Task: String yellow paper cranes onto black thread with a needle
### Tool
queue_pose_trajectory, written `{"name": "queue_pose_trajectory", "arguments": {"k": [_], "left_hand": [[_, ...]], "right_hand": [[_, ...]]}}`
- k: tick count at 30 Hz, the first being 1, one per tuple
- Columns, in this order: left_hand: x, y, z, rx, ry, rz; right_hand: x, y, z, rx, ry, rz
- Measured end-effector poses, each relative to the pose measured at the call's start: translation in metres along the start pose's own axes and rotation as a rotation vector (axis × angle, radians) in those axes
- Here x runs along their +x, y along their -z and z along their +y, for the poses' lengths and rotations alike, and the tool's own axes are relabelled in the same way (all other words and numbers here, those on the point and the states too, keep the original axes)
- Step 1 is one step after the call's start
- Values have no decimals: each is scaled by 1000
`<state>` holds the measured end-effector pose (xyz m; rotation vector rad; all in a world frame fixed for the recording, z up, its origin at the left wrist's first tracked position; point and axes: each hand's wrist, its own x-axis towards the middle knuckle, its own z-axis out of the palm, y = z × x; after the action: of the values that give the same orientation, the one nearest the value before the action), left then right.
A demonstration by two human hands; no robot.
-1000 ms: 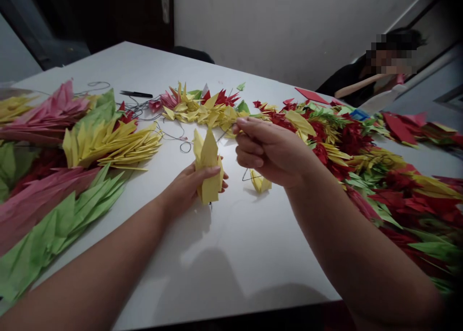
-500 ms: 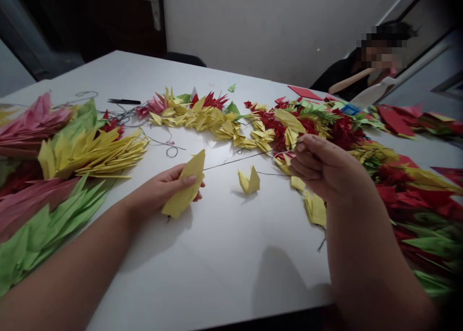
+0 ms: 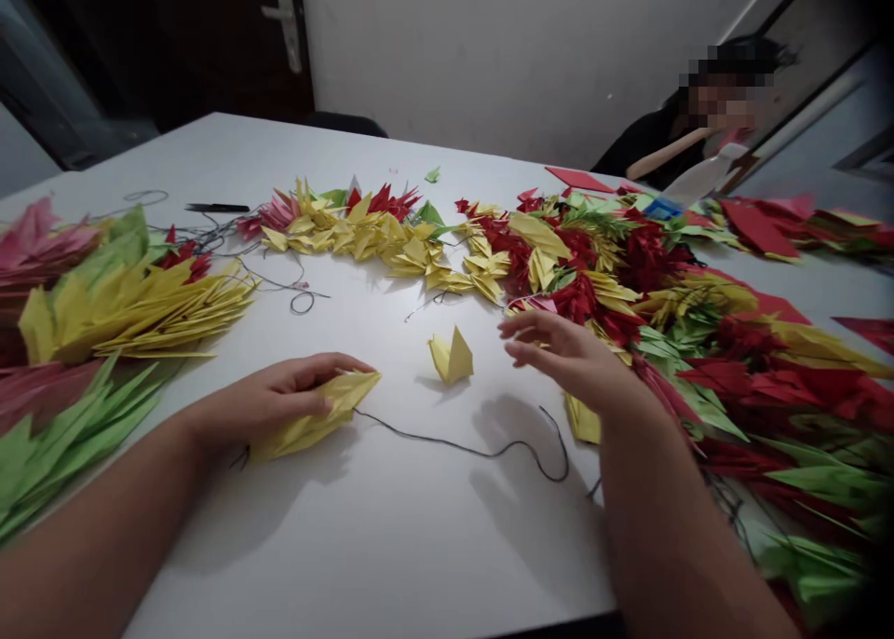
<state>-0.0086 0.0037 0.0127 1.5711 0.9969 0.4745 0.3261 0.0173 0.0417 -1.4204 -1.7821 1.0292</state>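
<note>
My left hand (image 3: pixel 279 399) is closed on a yellow folded paper piece (image 3: pixel 318 422) low over the white table. From the right end of that piece a dark thread (image 3: pixel 461 448) runs in a loose curve to the right. My right hand (image 3: pixel 551 346) is raised over the table with its fingers apart and nothing in them. Between the hands stands a single yellow folded paper (image 3: pixel 452 358), touched by neither. Just beyond it lies a chain of yellow folded papers (image 3: pixel 381 236).
Pink, yellow and green folded papers (image 3: pixel 140 313) fill the left side. Red, green and yellow ones (image 3: pixel 754 369) cover the right. Black scissors or snips (image 3: pixel 218 208) lie at the back left. A person (image 3: pixel 649 145) sits behind a bottle (image 3: pixel 702 183).
My left hand has moved left and down with the yellow piece. My right hand has let go of the thread and opened; the thread, taut before, now lies slack.
</note>
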Motion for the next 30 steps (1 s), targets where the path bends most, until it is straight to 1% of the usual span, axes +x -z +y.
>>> {"name": "queue_pose_trajectory", "arguments": {"k": [1, 2, 5, 6, 8, 11, 13, 15, 17, 18, 19, 21, 23, 24, 25, 27, 29, 30], "left_hand": [[1, -1, 0, 102, -51, -6], [2, -1, 1, 193, -97, -7], [4, 4, 1, 371, -193, -8], [3, 7, 0, 406, -211, -8], [0, 15, -1, 474, -228, 1], [-6, 24, -3, 558, -227, 34], [-10, 25, -2, 576, -229, 136], [-13, 18, 3, 558, -267, 329], [-15, 6, 10, 522, -356, 560], [-15, -2, 13, 513, -400, 655], [-14, -10, 16, 517, -450, 706], [-12, -25, 18, 550, -514, 645], [-8, -36, 16, 529, -514, 568], [-6, -40, 15, 504, -528, 553], [-4, -42, 13, 475, -531, 528], [-2, -41, 10, 408, -549, 525], [-2, -38, 9, 367, -562, 528], [-2, -36, 9, 364, -559, 531]], "right_hand": [[6, -11, 1, -47, 21, 79], [11, -22, 3, -85, 46, 88], [20, -47, 7, -200, 96, -12], [21, -52, 8, -220, 111, -41], [22, -56, 11, -207, 124, -50], [23, -54, 16, -40, 52, -29], [23, -54, 17, 117, -19, -35], [20, -58, 11, 267, -60, -60], [16, -66, 0, 390, -58, -81], [13, -71, -8, 438, -48, -93], [10, -77, -16, 476, -27, -100], [4, -89, -31, 515, 23, -128], [0, -99, -44, 537, 63, -199], [0, -104, -48, 546, 71, -234], [0, -107, -51, 554, 72, -260], [1, -111, -53, 550, 60, -287], [5, -109, -51, 507, 59, -296], [7, -105, -50, 466, 73, -280]]}}
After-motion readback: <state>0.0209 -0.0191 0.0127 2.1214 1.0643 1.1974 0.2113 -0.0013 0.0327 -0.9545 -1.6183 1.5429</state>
